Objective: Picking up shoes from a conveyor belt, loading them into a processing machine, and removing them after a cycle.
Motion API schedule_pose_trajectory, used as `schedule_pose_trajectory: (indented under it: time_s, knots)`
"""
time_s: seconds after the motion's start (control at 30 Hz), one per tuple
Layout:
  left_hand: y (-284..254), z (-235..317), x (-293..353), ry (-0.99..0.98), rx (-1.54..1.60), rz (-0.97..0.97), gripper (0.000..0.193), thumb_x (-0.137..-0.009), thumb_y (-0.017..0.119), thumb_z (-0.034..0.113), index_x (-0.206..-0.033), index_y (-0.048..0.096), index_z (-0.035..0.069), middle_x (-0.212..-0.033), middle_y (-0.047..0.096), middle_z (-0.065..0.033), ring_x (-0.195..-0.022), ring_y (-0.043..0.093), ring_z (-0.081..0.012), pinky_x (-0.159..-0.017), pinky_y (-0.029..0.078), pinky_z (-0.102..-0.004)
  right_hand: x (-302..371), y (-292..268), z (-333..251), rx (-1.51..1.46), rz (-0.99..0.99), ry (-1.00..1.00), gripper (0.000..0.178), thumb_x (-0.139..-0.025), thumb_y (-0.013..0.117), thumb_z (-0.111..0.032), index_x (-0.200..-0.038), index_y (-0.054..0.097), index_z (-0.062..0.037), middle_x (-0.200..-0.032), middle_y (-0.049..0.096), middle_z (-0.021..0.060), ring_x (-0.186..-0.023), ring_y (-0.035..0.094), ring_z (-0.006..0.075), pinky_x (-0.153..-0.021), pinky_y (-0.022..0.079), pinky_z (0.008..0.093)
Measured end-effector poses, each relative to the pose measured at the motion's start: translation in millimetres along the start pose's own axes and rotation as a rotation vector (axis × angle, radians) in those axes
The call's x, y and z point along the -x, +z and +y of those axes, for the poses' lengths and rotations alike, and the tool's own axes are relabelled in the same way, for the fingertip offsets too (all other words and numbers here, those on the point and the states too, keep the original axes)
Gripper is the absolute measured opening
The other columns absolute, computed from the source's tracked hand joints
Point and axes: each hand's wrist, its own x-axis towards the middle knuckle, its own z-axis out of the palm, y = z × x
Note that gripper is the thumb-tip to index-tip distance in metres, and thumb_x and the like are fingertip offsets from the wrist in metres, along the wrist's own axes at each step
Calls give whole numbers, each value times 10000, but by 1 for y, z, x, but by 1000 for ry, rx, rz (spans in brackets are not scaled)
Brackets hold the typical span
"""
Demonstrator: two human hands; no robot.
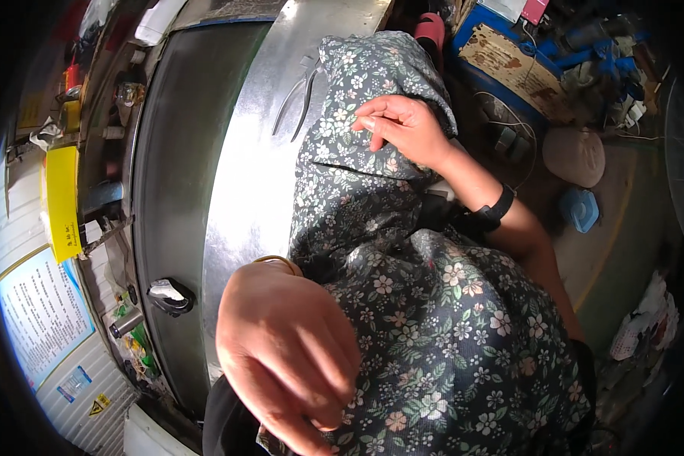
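Left hand (289,342), at the near left of the floral apron (448,349), had bent fingers, their grip too hidden to tell. Right hand (404,131) was half-open over the apron's far part, holding nothing visible. Pliers (307,97) lay unheld just left of the apron, no work under way.

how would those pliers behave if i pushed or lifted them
The pliers look metal, so they are probably stiff and fairly heavy for their size. Lying flat on the smooth, shiny metal surface, they would likely slide rather than roll. Their handles are spread, so they may swing when lifted.
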Motion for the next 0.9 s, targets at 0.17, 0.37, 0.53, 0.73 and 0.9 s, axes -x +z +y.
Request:
schedule_pose_trajectory:
  time_s: [0.17,0.37,0.53,0.73,0.9]
  knots:
    - [-4,5,3,45,332,-119,325,-977,380,49,-1045,636,-141,-949,641,-277,-744,617,-275,-691,524,-345,3,-6,-5,-53,-7,62,207,-940,590,-109,-1097,621,22,-944,704,85,-713,646,91,-675,522,230]
    - [-21,-10,28,-157,119,50,272,-912,636,112,-1045,642,-126,-881,687,-197,-821,700,-285,-673,590,-369,30,-26,-59,205,-453,22,171,-905,667,-152,-978,677,3,-873,687,41,-726,626,100,-663,492,231]
    - [-14,-45,52,-1159,-621,521,324,-845,717,305,-983,676,15,-853,686,-122,-758,672,-270,-660,506,-356,63,-50,-86,222,-473,39,202,-912,666,-200,-854,656,-6,-722,646,39,-644,599,95,-599,476,242]
    - [-22,-61,81,-1282,-637,-29,608,-703,794,475,-1081,645,23,-954,671,-130,-841,657,-307,-712,512,-346,111,-35,-92,342,-354,234,300,-912,664,-296,-794,619,-24,-665,602,54,-602,544,122,-553,413,294]
    - [-15,-58,96,-1169,-484,82,561,-697,845,310,-1130,628,27,-1023,654,-110,-845,641,-263,-702,510,-336,116,-11,-86,598,-559,244,357,-879,686,-341,-748,584,-26,-608,519,95,-567,534,182,-544,387,360]
